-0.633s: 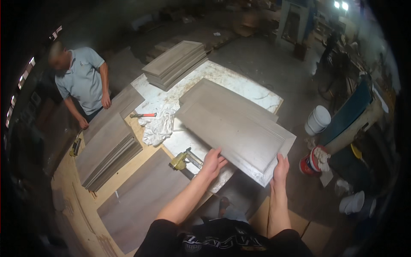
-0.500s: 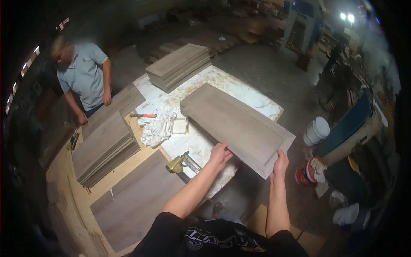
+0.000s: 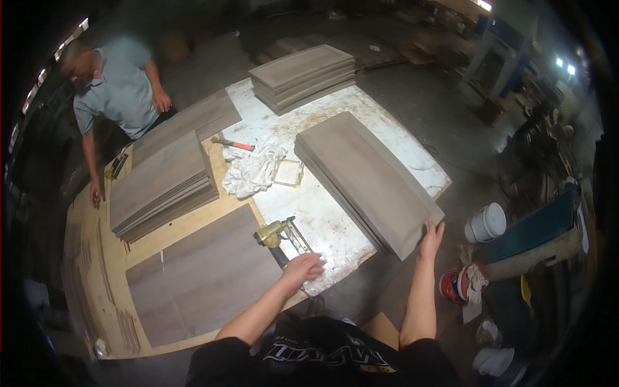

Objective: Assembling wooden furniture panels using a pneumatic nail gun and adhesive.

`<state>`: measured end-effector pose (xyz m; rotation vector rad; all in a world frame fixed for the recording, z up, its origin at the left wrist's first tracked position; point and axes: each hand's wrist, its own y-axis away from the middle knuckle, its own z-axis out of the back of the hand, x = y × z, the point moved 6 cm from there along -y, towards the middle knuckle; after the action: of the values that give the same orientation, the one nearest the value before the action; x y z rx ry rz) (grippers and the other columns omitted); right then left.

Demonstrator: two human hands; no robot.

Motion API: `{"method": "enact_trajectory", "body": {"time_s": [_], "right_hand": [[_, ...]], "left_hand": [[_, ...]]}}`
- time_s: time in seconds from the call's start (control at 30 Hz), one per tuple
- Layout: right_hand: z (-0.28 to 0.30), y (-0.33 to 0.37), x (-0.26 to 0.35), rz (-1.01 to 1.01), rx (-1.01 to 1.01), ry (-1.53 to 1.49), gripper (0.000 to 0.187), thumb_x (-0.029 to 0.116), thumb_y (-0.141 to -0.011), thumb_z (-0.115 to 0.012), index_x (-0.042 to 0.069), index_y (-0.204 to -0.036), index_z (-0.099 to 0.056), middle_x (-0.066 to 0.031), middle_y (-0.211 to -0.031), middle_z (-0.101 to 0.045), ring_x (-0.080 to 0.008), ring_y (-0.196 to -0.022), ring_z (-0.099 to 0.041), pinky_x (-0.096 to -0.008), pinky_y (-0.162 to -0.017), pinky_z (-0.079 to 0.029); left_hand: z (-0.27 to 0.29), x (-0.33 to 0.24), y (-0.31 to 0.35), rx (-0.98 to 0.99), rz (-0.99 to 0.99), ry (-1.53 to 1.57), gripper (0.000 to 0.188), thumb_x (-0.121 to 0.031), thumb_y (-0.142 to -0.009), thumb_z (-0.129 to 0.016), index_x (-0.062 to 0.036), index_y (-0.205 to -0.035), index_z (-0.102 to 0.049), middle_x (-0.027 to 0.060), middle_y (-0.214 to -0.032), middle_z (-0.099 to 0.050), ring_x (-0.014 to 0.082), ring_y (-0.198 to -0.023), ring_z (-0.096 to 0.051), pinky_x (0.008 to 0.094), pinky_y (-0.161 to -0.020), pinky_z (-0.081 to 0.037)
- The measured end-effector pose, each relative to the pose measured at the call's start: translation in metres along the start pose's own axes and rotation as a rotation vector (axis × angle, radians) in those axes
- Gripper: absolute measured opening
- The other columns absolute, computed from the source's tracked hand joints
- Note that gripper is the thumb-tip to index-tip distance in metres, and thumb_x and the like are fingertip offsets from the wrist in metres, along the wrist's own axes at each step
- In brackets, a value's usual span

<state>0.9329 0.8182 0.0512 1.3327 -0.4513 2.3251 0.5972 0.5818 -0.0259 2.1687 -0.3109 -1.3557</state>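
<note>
One panel (image 3: 374, 184) is topping a stack (image 3: 342, 198) right of the frame's centre, probably stiff, fairly heavy, best held by opposite edges; the right hand (image 3: 430, 242) is touching its lower-right end, grip unclear; the left hand (image 3: 302, 269) is hovering half-spread, empty, near the nail gun (image 3: 271, 234).

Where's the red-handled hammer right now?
In the head view, the red-handled hammer lies left of centre, at the upper edge of the crumpled white cloth and just right of the stack of flat grey-brown wooden boards.
</note>
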Motion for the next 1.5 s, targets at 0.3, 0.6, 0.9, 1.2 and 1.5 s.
{"method": "enact_trajectory", "body": {"time_s": [0.3,0.6,0.9,1.2,1.5], "right_hand": [[-0.041,0.004,-0.020,-0.141,0.368,-0.568,0.080,0.004,-0.092,-0.056,-0.001,-0.161,-0.016,-0.0205,-0.157,-0.040,-0.0330,-0.138,-0.047,-0.0400,-0.114,-0.037],[-0.078,-0.003,-0.023,-0.048,0.322,-0.462,0.066,0.004,-0.090,-0.056,-0.006,-0.151,-0.033,-0.0208,-0.150,-0.046,-0.0314,-0.133,-0.050,-0.0409,-0.111,-0.039],[-0.031,0.097,0.031,0.583,-0.140,-0.178,0.048,0.014,-0.097,-0.068,-0.001,-0.141,-0.054,-0.0199,-0.144,-0.056,-0.0343,-0.130,-0.056,-0.0407,-0.109,-0.046],[-0.171,0.523,0.069,0.469,0.996,-0.182,0.053,0.001,-0.096,-0.055,-0.001,-0.148,-0.045,-0.0197,-0.151,-0.049,-0.0290,-0.141,-0.046,-0.0415,-0.114,-0.039],[-0.176,0.757,0.022,1.127,1.355,0.535,0.081,0.045,-0.086,-0.072,0.014,-0.154,-0.041,-0.0251,-0.162,-0.029,-0.0530,-0.149,-0.019,-0.0669,-0.116,-0.022]], "left_hand": [[0.100,0.109,0.123,-0.395,0.085,0.241,0.040,-0.029,-0.105,-0.056,-0.0028,-0.134,-0.056,0.0144,-0.126,-0.068,0.0275,-0.109,-0.070,0.0366,-0.090,-0.056],[0.139,0.156,0.146,-0.387,-0.088,-0.081,0.038,-0.027,-0.105,-0.056,-0.0021,-0.134,-0.055,0.0125,-0.119,-0.069,0.0223,-0.103,-0.071,0.0347,-0.081,-0.058],[0.202,0.122,0.251,-0.679,-0.113,0.155,0.037,-0.024,-0.104,-0.058,-0.0017,-0.133,-0.059,0.0061,-0.121,-0.069,0.0172,-0.108,-0.065,0.0304,-0.090,-0.052],[0.402,0.172,0.363,-1.029,-0.324,0.260,0.028,-0.018,-0.101,-0.062,-0.0015,-0.123,-0.064,0.0045,-0.110,-0.071,0.0139,-0.101,-0.067,0.0290,-0.090,-0.051],[0.558,0.118,0.463,-1.249,-0.352,0.055,0.034,-0.030,-0.099,-0.064,-0.0064,-0.124,-0.067,0.0122,-0.113,-0.073,0.0224,-0.106,-0.069,0.0335,-0.094,-0.052]]}}
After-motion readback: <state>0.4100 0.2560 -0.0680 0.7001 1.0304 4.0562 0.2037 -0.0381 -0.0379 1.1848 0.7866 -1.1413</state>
